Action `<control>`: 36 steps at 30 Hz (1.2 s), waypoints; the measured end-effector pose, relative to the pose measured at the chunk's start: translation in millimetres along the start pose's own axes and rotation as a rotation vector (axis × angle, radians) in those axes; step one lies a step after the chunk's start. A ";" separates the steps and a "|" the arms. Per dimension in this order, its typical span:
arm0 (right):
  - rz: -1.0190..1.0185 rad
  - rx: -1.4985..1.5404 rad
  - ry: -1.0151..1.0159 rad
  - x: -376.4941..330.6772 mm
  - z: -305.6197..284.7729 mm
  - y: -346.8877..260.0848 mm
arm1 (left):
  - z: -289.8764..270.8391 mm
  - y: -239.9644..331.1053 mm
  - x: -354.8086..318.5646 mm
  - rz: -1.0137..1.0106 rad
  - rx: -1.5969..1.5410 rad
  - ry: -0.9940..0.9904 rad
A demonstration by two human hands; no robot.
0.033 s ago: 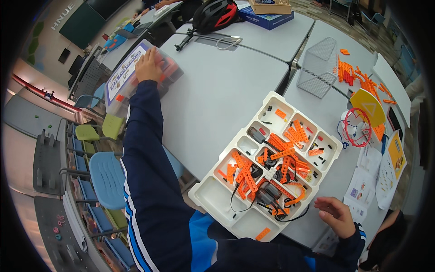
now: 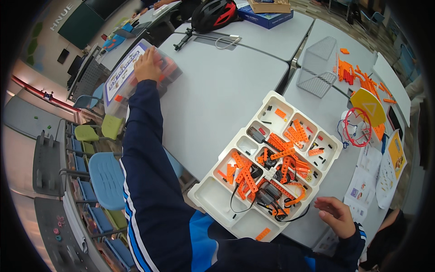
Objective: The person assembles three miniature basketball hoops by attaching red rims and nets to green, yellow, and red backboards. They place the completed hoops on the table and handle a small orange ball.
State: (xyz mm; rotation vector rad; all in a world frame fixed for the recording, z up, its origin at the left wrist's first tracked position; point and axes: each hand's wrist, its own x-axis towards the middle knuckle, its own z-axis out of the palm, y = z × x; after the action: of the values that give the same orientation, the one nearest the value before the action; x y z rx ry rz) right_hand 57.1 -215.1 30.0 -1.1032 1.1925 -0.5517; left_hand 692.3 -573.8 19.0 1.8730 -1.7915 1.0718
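My left hand [image 2: 147, 67] reaches to the far left and grips the top edge of a clear plastic storage box [image 2: 118, 78] with a white and purple printed lid. Orange parts show through the box's side. My right hand [image 2: 336, 216] hovers beside the right edge of a white compartment tray [image 2: 210, 197], fingers loosely curled and apart, holding nothing. In the tray lie orange perforated building strips [image 2: 246, 177], small black pins, red pieces and a dark motor-like block [image 2: 268, 192] with black cables. Another dark block [image 2: 256, 134] sits in a smaller compartment.
Behind stand a black and red helmet [image 2: 213, 16], a white cable [image 2: 228, 41] and a blue box [image 2: 265, 18]. To the right are a wire mesh basket [image 2: 318, 68], loose orange strips [image 2: 369, 84], a red hoop [image 2: 356, 127] and printed sheets [image 2: 364, 174]. Chairs [image 2: 106, 179] stand at left.
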 end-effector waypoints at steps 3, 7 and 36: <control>0.015 -0.011 0.021 -0.1 4.2 -3.2 | 15.9 -4.3 -4.4 0.053 -0.032 0.085; 0.026 -0.026 0.026 -4.6 5.8 -4.5 | 13.7 -5.8 -3.0 0.037 -0.008 0.067; -0.103 -0.146 -0.025 -2.2 16.6 -12.5 | -38.7 -67.6 19.6 -0.254 -0.054 -0.699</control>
State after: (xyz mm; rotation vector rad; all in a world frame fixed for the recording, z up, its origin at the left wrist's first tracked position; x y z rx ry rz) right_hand 74.2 -212.0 41.7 -1.2977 1.1737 -0.5344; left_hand 744.4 -550.5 75.6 2.5537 -1.7906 0.2767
